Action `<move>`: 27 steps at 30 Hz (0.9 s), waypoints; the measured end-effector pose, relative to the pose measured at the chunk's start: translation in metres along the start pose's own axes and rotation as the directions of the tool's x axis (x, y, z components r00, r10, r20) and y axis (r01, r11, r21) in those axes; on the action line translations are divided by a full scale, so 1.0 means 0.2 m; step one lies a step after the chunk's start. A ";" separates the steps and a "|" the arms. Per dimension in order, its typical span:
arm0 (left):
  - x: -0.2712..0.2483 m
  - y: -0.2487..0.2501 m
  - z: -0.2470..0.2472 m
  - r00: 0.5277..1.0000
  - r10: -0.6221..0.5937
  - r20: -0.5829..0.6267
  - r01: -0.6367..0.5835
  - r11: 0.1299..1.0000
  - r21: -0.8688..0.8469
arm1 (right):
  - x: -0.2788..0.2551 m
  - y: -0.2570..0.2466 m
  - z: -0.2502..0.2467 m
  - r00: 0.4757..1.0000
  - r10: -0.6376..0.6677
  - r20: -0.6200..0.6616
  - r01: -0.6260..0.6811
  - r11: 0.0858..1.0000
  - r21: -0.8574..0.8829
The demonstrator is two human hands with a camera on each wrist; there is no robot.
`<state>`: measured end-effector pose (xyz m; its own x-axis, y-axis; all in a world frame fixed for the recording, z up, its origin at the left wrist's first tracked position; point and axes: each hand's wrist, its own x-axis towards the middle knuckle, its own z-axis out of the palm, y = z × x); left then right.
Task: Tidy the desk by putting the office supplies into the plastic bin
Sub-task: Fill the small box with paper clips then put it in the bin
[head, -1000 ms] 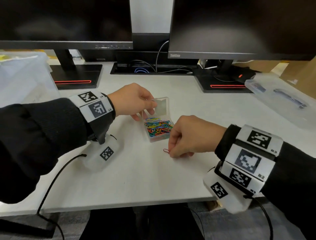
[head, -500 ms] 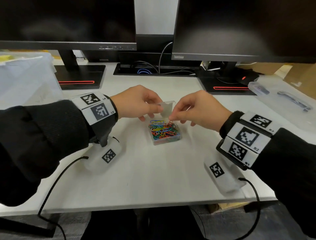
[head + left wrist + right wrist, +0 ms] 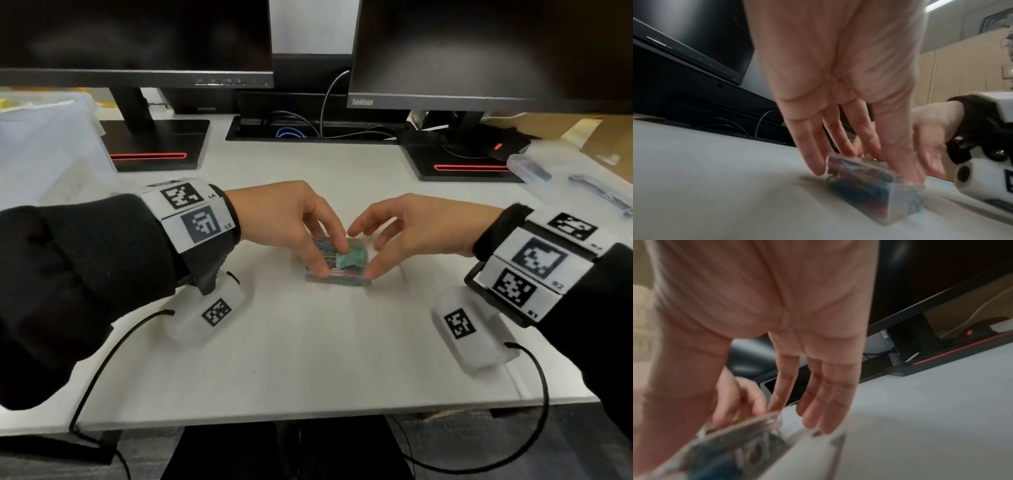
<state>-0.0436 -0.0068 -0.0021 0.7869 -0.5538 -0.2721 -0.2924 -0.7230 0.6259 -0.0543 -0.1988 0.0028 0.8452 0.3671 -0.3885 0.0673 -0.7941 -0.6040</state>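
Observation:
A small clear paperclip box (image 3: 352,259) full of coloured clips lies mid-desk with its lid down. My left hand (image 3: 330,260) holds it, the index finger pressing on the lid and the thumb against the front left edge. In the left wrist view its fingers (image 3: 813,154) reach down onto the box (image 3: 859,178). My right hand (image 3: 363,251) has its thumb touching the front right corner, and its fingers hover, spread and relaxed, over the back. The right wrist view shows the box (image 3: 735,443) blurred. The translucent plastic bin (image 3: 44,147) stands at the far left.
Two dark monitors on black stands (image 3: 154,144) line the back, with cables between them. A clear flat tray (image 3: 582,192) with pens lies at the far right. Bare white desk (image 3: 308,359) stretches from the box to the front edge.
The right hand picked a loose clip off the desk and brought it to the box. The upright lid has since come down shut, and both hands have lowered onto the box.

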 end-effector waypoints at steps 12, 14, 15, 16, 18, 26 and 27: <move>0.00 0.02 0.04 0.992 0.078 -0.101 -0.058 0.981 0.183 | 0.04 -0.06 0.04 0.999 -0.022 -0.041 0.015 0.984 -0.177; -0.01 0.03 0.06 0.987 0.122 -0.108 -0.091 0.963 0.255 | 0.03 -0.04 0.05 0.996 -0.054 -0.069 0.039 0.979 -0.202; -0.01 0.03 0.07 0.984 0.138 -0.111 -0.102 0.954 0.282 | 0.03 -0.04 0.06 0.994 -0.074 -0.084 0.055 0.976 -0.210; -0.01 0.04 0.07 0.981 0.157 -0.118 -0.114 0.945 0.306 | 0.03 -0.03 0.07 0.991 -0.092 -0.097 0.069 0.973 -0.219; -0.02 0.05 0.08 0.971 0.194 -0.143 -0.134 0.927 0.350 | 0.02 -0.02 0.08 0.986 -0.125 -0.114 0.094 0.964 -0.248; -0.02 0.06 0.08 0.965 0.200 -0.168 -0.122 0.915 0.384 | 0.03 -0.03 0.08 0.971 -0.195 -0.140 0.141 0.935 -0.325; -0.01 0.05 0.08 0.965 0.196 -0.174 -0.120 0.921 0.370 | 0.03 -0.03 0.08 0.970 -0.201 -0.134 0.147 0.932 -0.332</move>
<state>-0.0580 -0.0199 -0.0066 0.7967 -0.6042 -0.0133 -0.5650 -0.7525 0.3384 -0.0583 -0.1846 -0.0066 0.8777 0.4509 -0.1621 0.3630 -0.8466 -0.3892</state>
